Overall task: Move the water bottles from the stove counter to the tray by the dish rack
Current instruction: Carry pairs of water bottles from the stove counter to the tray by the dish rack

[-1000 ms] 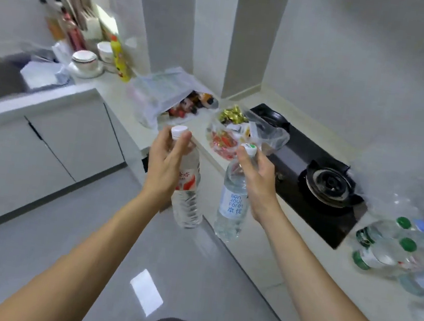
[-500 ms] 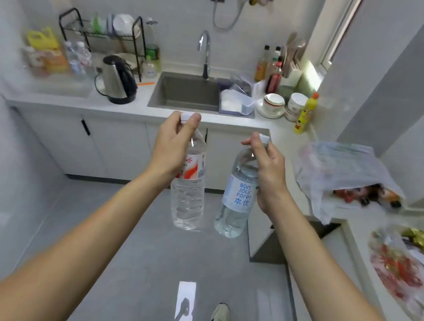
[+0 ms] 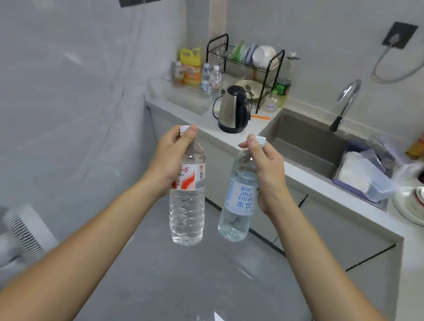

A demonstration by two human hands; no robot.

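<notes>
"Bon Jour Forêt" on blue-labelled bottle (image 3: 239, 199)

Red-labelled clear water bottle (image 3: 188, 197) being held upright by its neck, blue-labelled bottle (image 3: 238, 204) hanging just beside it, clear tray (image 3: 186, 97) sitting beside the dish rack (image 3: 245, 65)

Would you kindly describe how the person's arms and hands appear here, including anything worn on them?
Both forearms are bare up to the frame's lower edge: no sleeves show. The left hand and right hand wear no gloves, and no rings, watch or bracelet can be seen on the fingers or wrists. The fingernails look short and unpainted.
</notes>
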